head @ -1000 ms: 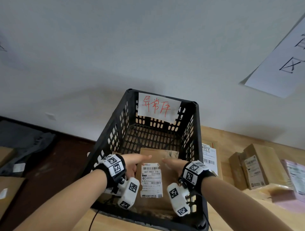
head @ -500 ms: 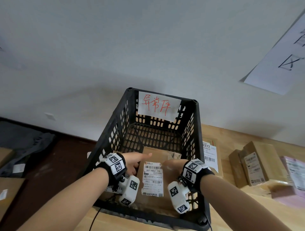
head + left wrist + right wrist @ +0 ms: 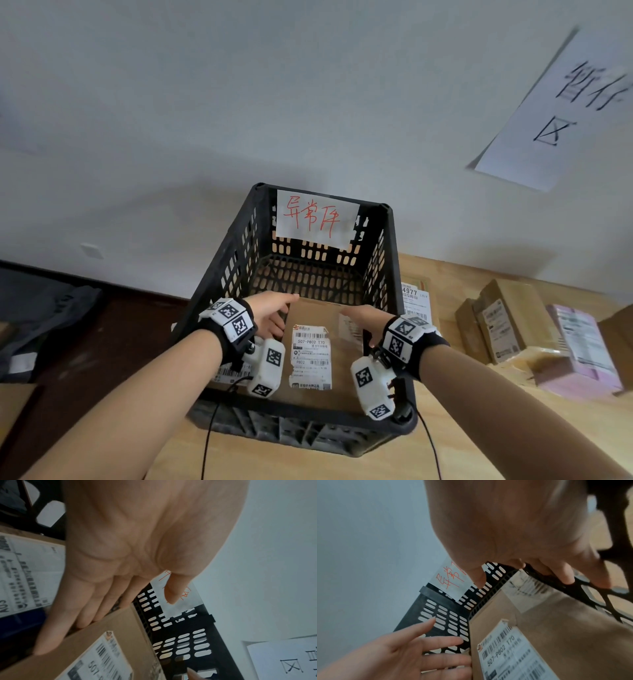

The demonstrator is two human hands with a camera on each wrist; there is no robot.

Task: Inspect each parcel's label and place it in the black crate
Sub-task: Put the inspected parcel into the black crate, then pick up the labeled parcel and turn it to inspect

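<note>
Inside the black crate (image 3: 236, 260), the parcel (image 3: 317, 315) lies between both hands' fingers (image 3: 89, 609).

Both hands (image 3: 270, 317) (image 3: 368, 317) flank labelled parcel (image 3: 322, 308) inside blk crate (image 3: 239, 260).

Crate (image 3: 219, 301) stands on the table (image 3: 445, 445), against the wall (image 3: 171, 102). A note (image 3: 317, 219) hangs on its far side. Inside, a parcel (image 3: 342, 383) lies flat, label (image 3: 311, 356) up. The left hand (image 3: 270, 317) sits at the parcel's left edge, the right hand (image 3: 368, 317) at its right edge, both within the crate. A second parcel (image 3: 25, 577) lies left of the first, partly under the left hand. Right of the crate, boxes (image 3: 507, 318) lie on the table. A sheet (image 3: 561, 113) hangs on the wall, upper right.
</note>
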